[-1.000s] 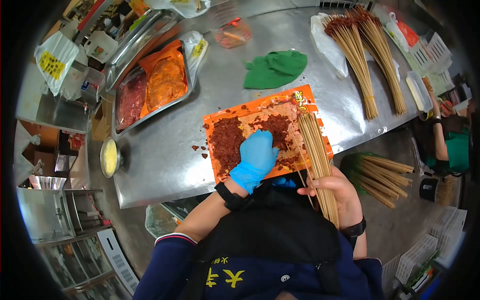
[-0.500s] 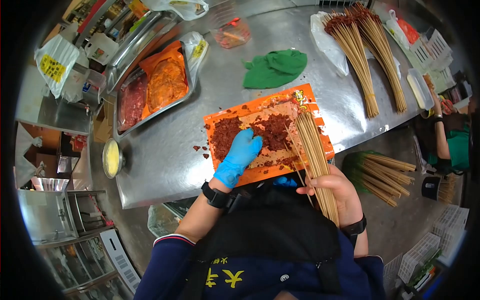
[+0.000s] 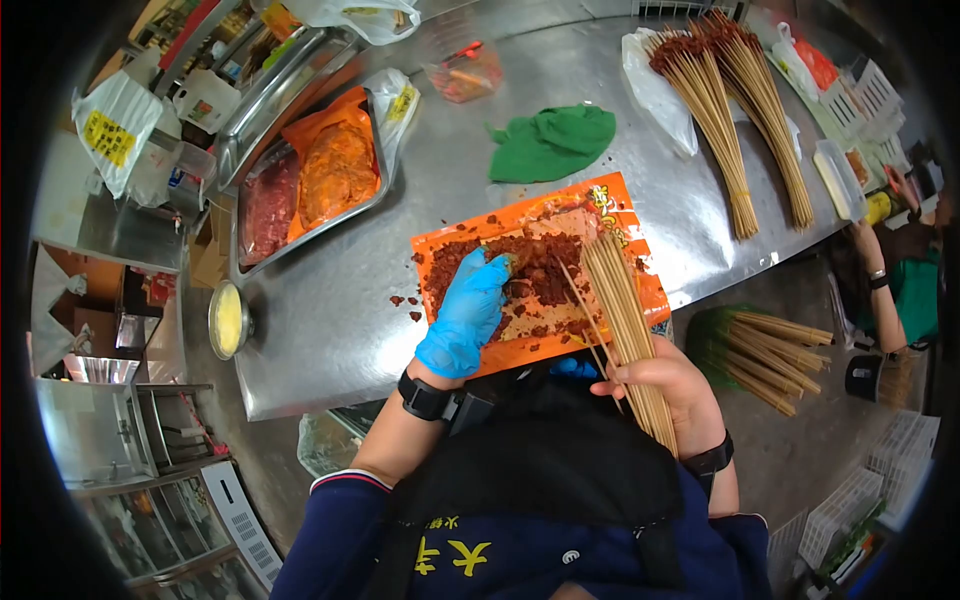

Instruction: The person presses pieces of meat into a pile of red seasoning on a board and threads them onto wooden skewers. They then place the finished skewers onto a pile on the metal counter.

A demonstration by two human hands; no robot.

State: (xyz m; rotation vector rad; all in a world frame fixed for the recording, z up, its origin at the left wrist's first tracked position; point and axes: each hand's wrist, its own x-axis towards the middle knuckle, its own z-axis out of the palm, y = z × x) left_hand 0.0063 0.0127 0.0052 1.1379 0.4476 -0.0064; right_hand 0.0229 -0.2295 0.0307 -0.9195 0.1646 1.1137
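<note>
On the bench [image 3: 330, 340], a dark-red, crumbly mixture [image 3: 550, 275] lay over an orange sheet [image 3: 520, 354]. The blue-gloved left hand [image 3: 468, 308] touched the mixture with curled fingers; whether its grip held any could not be told. The right hand [image 3: 668, 385] kept its grip closed around a bundle of sticks [image 3: 622, 310], whose far ends overlapped the sheet.

Orange sheet [image 3: 652, 291] on metal table [image 3: 320, 320]
</note>
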